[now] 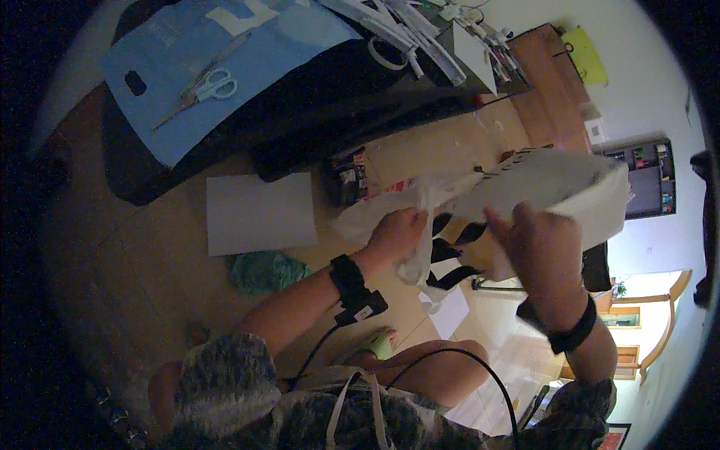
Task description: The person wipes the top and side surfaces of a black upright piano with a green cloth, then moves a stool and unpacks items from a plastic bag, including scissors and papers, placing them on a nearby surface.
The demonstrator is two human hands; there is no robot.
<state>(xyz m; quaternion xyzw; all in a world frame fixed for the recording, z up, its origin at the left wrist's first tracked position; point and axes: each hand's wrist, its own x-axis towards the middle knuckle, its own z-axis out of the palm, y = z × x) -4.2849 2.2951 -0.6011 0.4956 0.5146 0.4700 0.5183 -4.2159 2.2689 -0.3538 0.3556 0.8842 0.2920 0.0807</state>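
My left hand [396,233] is closed on the gathered edge of a translucent white plastic bag [419,264], which hangs around and below it. To its right my right hand [537,242] is slightly blurred, thumb and forefinger apart with nothing visible between them. Behind that hand is a large pale bag or sack [551,180] with dark marks; whether the hand touches it is unclear. Several black, curled strips [458,275] show between the two hands, beside the plastic bag. Each wrist wears a black strap.
White-handled scissors [216,84] and a dark oblong item [135,82] lie on a blue-covered table [281,50]. White strips [416,39] pile up at its far side. On the floor are a white sheet [261,216], a green plastic bag [267,271] and white paper [450,315].
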